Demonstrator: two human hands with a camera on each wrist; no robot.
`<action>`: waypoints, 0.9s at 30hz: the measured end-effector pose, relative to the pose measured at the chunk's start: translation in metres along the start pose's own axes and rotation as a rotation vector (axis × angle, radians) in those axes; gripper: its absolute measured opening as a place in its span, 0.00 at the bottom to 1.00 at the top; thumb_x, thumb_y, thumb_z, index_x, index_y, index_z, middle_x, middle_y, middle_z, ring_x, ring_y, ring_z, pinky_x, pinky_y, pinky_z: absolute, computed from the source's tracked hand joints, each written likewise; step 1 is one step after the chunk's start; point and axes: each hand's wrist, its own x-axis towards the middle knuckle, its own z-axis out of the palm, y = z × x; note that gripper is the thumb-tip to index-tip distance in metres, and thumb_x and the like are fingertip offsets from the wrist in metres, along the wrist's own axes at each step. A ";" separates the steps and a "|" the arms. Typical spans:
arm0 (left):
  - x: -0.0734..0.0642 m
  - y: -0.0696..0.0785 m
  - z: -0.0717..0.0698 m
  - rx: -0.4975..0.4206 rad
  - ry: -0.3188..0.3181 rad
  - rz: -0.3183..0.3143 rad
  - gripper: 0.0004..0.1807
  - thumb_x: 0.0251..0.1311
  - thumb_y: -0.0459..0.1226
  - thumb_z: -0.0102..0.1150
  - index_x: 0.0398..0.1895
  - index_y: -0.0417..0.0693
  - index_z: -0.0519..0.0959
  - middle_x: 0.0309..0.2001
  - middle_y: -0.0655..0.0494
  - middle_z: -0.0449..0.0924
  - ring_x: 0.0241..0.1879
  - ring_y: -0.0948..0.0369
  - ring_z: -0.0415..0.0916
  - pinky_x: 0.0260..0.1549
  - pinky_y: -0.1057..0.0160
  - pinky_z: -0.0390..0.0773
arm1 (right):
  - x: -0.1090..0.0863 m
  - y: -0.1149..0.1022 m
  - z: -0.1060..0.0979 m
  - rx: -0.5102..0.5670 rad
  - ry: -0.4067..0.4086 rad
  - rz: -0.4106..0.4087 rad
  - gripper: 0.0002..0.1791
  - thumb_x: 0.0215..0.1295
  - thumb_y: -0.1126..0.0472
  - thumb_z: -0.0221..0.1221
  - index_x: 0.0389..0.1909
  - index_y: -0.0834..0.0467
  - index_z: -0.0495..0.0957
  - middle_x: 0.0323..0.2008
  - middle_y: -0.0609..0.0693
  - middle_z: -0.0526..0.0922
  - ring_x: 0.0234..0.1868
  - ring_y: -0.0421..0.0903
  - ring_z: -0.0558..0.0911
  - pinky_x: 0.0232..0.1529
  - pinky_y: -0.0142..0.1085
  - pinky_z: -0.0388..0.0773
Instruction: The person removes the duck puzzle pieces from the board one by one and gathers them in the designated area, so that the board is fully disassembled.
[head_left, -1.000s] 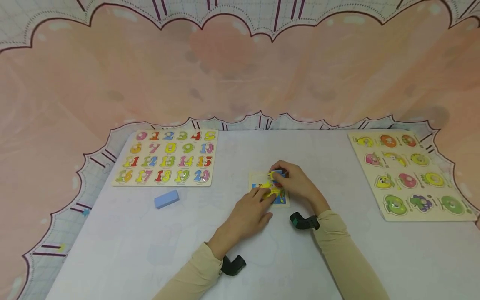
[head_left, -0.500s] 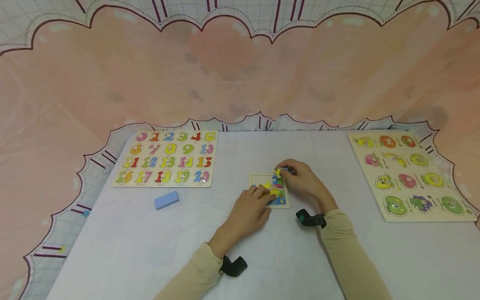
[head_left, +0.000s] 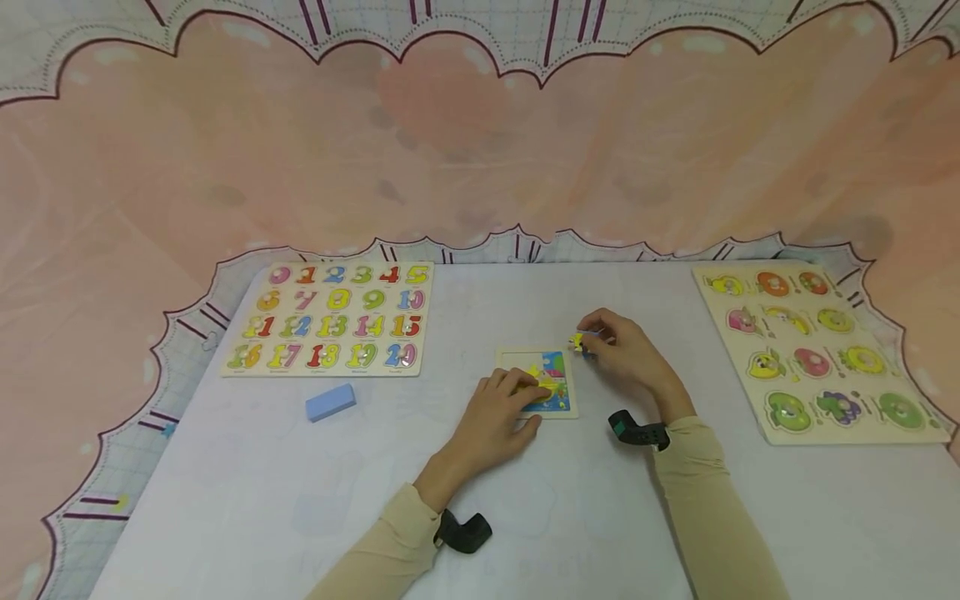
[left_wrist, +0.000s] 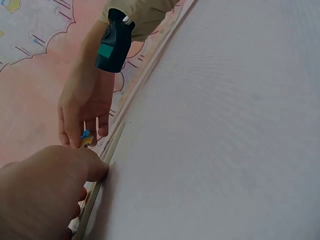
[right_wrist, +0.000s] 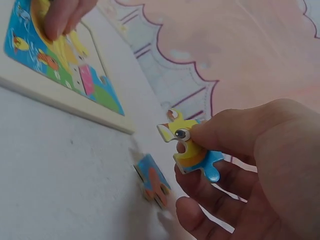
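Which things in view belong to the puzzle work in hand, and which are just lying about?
In use:
- small puzzle board, the left hand resting on it
- yellow-and-blue piece, pinched in the right hand
- loose blue-and-orange piece, apparently

Seemingly just lying about:
- number board
- fruit board
- blue block

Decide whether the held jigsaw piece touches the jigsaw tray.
Apart: the right wrist view shows a plain gap between the jigsaw piece, held in the right hand, and the jigsaw tray.
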 end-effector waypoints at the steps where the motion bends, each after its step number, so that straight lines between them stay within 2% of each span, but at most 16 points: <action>1: 0.000 -0.001 0.000 -0.005 0.002 -0.002 0.17 0.59 0.43 0.59 0.53 0.58 0.79 0.51 0.60 0.73 0.51 0.61 0.67 0.46 0.60 0.69 | 0.000 0.001 -0.001 -0.007 0.001 0.006 0.11 0.67 0.62 0.53 0.48 0.58 0.75 0.45 0.55 0.80 0.44 0.51 0.78 0.41 0.37 0.75; 7: -0.001 -0.003 0.002 -0.022 0.015 -0.002 0.17 0.59 0.43 0.58 0.53 0.59 0.79 0.53 0.60 0.72 0.53 0.61 0.66 0.47 0.60 0.68 | -0.001 0.011 -0.010 -0.041 0.019 0.022 0.11 0.67 0.62 0.52 0.48 0.59 0.76 0.46 0.56 0.81 0.46 0.53 0.78 0.48 0.42 0.74; 15: -0.002 -0.005 0.002 -0.042 0.032 0.008 0.17 0.58 0.43 0.59 0.52 0.58 0.80 0.52 0.60 0.73 0.51 0.61 0.66 0.45 0.60 0.68 | -0.003 0.019 -0.018 -0.063 0.023 0.025 0.11 0.66 0.63 0.52 0.47 0.61 0.76 0.45 0.58 0.81 0.45 0.53 0.78 0.46 0.39 0.73; 20: -0.002 -0.004 0.002 -0.049 0.044 0.007 0.17 0.57 0.42 0.60 0.51 0.58 0.81 0.52 0.60 0.73 0.48 0.61 0.66 0.43 0.61 0.68 | -0.005 0.022 -0.024 -0.084 0.022 0.041 0.11 0.67 0.63 0.52 0.47 0.61 0.76 0.46 0.59 0.81 0.47 0.54 0.78 0.48 0.42 0.73; 27: -0.001 -0.004 0.003 -0.050 0.030 -0.005 0.17 0.57 0.43 0.60 0.52 0.59 0.80 0.52 0.61 0.73 0.49 0.62 0.65 0.42 0.63 0.67 | -0.009 0.026 -0.028 -0.113 0.038 0.092 0.13 0.67 0.62 0.53 0.48 0.62 0.76 0.47 0.60 0.79 0.48 0.55 0.75 0.50 0.45 0.73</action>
